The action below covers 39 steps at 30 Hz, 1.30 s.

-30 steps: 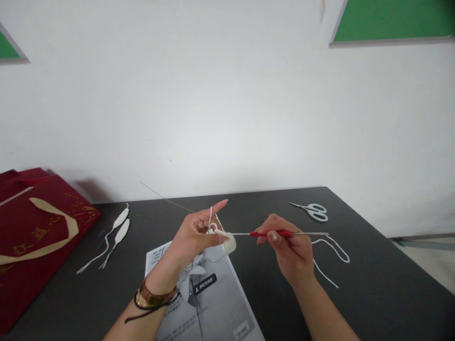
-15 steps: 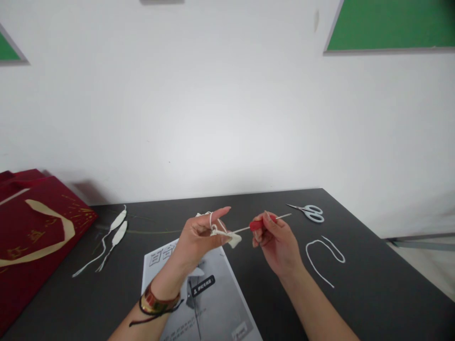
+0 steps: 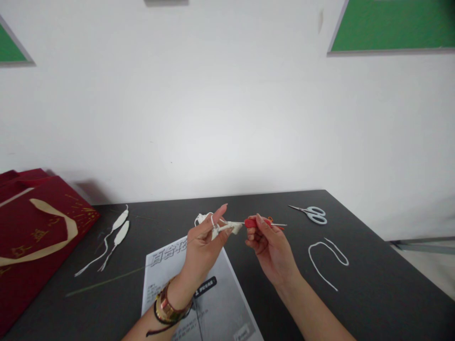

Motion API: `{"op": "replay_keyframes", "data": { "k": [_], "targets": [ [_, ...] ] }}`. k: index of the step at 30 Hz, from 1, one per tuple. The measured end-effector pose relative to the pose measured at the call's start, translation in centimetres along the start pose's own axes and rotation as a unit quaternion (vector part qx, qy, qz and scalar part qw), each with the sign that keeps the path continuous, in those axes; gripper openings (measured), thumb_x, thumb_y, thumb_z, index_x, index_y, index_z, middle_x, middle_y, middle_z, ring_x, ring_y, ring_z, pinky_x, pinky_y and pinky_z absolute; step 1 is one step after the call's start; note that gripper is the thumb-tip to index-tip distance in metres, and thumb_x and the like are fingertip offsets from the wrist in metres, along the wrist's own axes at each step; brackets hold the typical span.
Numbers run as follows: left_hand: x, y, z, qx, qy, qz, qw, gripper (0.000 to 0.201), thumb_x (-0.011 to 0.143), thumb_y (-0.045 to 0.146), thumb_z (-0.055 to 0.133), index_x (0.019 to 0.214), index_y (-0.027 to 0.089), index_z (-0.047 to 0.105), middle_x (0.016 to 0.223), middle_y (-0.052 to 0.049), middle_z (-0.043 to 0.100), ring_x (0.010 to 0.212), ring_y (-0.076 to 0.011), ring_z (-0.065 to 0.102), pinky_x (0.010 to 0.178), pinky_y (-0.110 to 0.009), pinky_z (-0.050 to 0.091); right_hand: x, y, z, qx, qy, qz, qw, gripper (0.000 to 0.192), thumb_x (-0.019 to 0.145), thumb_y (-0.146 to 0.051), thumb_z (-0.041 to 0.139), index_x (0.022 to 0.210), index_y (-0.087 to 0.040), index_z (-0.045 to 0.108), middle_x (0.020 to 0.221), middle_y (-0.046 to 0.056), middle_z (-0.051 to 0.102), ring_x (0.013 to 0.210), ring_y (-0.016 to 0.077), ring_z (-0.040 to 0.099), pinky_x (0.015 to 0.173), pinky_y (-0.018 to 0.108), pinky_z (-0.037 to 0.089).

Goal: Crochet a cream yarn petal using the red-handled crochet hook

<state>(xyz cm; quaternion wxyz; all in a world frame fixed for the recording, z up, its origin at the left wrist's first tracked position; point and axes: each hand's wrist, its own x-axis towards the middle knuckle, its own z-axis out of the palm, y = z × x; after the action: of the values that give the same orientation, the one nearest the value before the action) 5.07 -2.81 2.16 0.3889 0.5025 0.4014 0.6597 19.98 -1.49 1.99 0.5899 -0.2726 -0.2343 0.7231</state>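
Between the thumb and fingers of my left hand (image 3: 206,239) a small white crochet piece (image 3: 235,228) is pinched. White yarn (image 3: 212,219) loops round the raised index finger, and more of it lies behind that hand. My right hand (image 3: 272,244) grips the red handle of a crochet hook (image 3: 253,222). The hook's thin metal shaft points left and reaches the white piece; its other metal end sticks out to the right. Whether the tip passes through a stitch is too small to tell.
Two white leaf-shaped crochet pieces (image 3: 121,233) with tails lie left, near a dark red gift bag (image 3: 42,227). A printed sheet (image 3: 227,293) is under my hands on the black table (image 3: 355,265). Scissors (image 3: 314,215) and a white yarn piece (image 3: 313,263) lie right.
My right hand with the hook has shifted slightly left, closer to my left hand, and the hook lies more level. My left hand has tilted, its index finger pointing up more.
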Motion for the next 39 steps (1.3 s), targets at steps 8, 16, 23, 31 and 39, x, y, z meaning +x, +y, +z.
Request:
{"op": "replay_keyframes", "data": {
  "k": [8,16,23,31,39],
  "targets": [
    [0.5,0.9,-0.4,0.015,-0.066,-0.016,0.998,0.048,0.075,0.020,0.070,0.123,0.023,0.061,0.085,-0.006,0.070,0.080,-0.0180,0.063,0.081,-0.033,0.049,-0.6,0.0,0.2,-0.089,-0.021,-0.091,0.992,0.022,0.076,-0.036,0.072,0.081,-0.015,0.070,0.064,0.002,0.070,0.054,0.0104,0.063,0.051,0.021,0.057],
    [0.7,0.7,-0.8,0.079,-0.042,-0.016,0.996,0.044,0.074,0.021,0.070,0.118,0.023,0.065,0.085,-0.005,0.070,0.077,-0.0169,0.062,0.075,-0.029,0.049,-0.4,0.1,0.1,-0.109,-0.027,-0.091,0.989,0.021,0.079,-0.035,0.068,0.083,-0.015,0.070,0.067,0.002,0.071,0.056,0.0103,0.063,0.053,0.021,0.057],
    [-0.1,0.1,0.5,0.044,0.067,-0.066,0.995,0.068,0.070,0.023,0.074,0.133,0.025,0.050,0.076,0.003,0.069,0.071,-0.0130,0.063,0.072,-0.024,0.048,-0.9,0.8,0.0,-0.231,-0.014,-0.200,0.952,0.013,0.084,-0.028,0.063,0.087,-0.019,0.071,0.072,0.004,0.073,0.060,0.0140,0.066,0.057,0.026,0.058],
    [0.0,0.7,1.1,-0.221,0.040,-0.228,0.947,0.066,0.066,0.016,0.076,0.128,0.019,0.054,0.080,-0.003,0.074,0.074,-0.0133,0.067,0.077,-0.027,0.048,-1.4,1.4,-1.4,-0.488,-0.187,-0.545,0.656,0.045,0.081,-0.005,0.058,0.121,-0.026,0.061,0.104,0.010,0.071,0.090,0.0210,0.066,0.074,0.035,0.057],
    [1.0,1.7,-0.7,-0.220,-0.052,-0.223,0.948,0.053,0.064,0.011,0.078,0.115,0.019,0.066,0.073,-0.002,0.072,0.066,-0.0112,0.063,0.071,-0.025,0.046,-1.2,0.1,-0.3,-0.274,-0.132,-0.334,0.892,0.015,0.084,-0.018,0.061,0.092,-0.024,0.072,0.083,0.004,0.070,0.066,0.0156,0.065,0.058,0.028,0.055]
  ]
}}
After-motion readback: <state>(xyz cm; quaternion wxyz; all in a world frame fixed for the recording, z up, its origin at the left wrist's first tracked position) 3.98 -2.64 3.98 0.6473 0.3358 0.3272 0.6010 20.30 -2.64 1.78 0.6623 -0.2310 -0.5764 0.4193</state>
